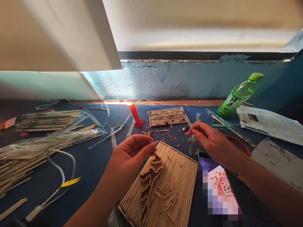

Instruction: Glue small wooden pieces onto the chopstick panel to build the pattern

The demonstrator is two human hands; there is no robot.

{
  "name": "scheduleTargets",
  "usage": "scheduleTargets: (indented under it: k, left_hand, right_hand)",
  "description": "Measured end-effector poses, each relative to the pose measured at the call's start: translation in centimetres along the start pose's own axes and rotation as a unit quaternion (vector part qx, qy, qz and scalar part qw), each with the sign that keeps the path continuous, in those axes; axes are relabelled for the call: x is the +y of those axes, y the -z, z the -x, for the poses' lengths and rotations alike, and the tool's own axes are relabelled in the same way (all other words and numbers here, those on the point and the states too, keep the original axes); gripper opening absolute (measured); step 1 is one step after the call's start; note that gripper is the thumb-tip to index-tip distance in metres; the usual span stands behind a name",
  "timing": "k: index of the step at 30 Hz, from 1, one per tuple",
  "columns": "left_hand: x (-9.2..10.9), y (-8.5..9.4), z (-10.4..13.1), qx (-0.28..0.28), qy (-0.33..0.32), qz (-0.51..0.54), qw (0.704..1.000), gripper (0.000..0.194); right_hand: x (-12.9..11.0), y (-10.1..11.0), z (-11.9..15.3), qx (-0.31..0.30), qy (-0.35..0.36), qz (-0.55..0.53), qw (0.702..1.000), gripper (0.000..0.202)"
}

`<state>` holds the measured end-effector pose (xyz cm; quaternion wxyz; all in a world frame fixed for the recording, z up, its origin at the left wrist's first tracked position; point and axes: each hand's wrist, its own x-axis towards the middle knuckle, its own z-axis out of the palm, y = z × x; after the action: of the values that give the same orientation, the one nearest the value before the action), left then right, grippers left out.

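My left hand pinches a short wooden stick piece over the top edge of a panel of thin wooden sticks laid side by side. On that panel a raised outline of small round stick ends runs down the left half, and several loose cut pieces lie right of it. My right hand is closed on a thin pale strip that points up and left, beyond the panel's far right corner. What the strip is made of is hard to tell.
A lit red candle stands in wax near a smaller stick panel. Bundled sticks and a white cable lie left. A phone, papers and a green bottle are right. Plastic strips and scraps lie about.
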<state>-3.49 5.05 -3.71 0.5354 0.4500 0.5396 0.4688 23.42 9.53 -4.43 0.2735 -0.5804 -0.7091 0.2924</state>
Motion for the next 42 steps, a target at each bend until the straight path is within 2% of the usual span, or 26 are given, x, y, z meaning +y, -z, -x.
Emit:
scheduleTargets:
  k: [5,9,12,24,31,34,37,39,42]
  left_hand:
    - [0.1,-0.1,-0.1,0.009,0.021,-0.007,1.0,0.025]
    - [0.2,-0.2,0.0,0.01,0.022,0.001,1.0,0.026]
    - [0.1,-0.2,0.0,0.006,0.023,0.005,1.0,0.026]
    - [-0.2,-0.8,0.2,-0.032,0.053,0.022,0.998,0.018]
    - [0.1,-0.8,0.2,-0.025,0.061,0.009,0.998,0.02]
    - [0.1,-0.7,0.3,-0.023,0.059,0.01,0.998,0.021]
    - [0.0,-0.7,0.5,-0.026,0.049,-0.001,0.998,0.021]
    - [-0.1,-0.8,0.5,-0.027,0.042,-0.01,0.999,0.023]
    - [-0.2,-1.1,0.7,-0.022,0.035,-0.011,0.999,0.026]
  right_hand:
    - [2.2,1.3,-1.6,0.058,0.016,0.122,0.991,0.023]
    - [3.5,1.1,-2.0,0.064,-0.004,0.16,0.985,0.018]
    - [4.1,0.6,-2.2,0.047,-0.008,0.163,0.985,0.015]
    - [3.6,0.7,-2.0,0.036,-0.017,0.173,0.984,0.015]
    - [4.0,0.9,-2.1,0.042,-0.008,0.193,0.98,0.017]
    - [2.9,1.0,-1.5,0.085,0.058,0.224,0.969,0.014]
    - [-0.1,0.7,0.2,0.141,0.215,0.23,0.939,0.014]
    - [-2.7,0.2,1.6,0.129,0.319,0.209,0.915,0.017]
    - [-6.0,-1.2,2.9,0.089,0.39,0.2,0.894,0.025]
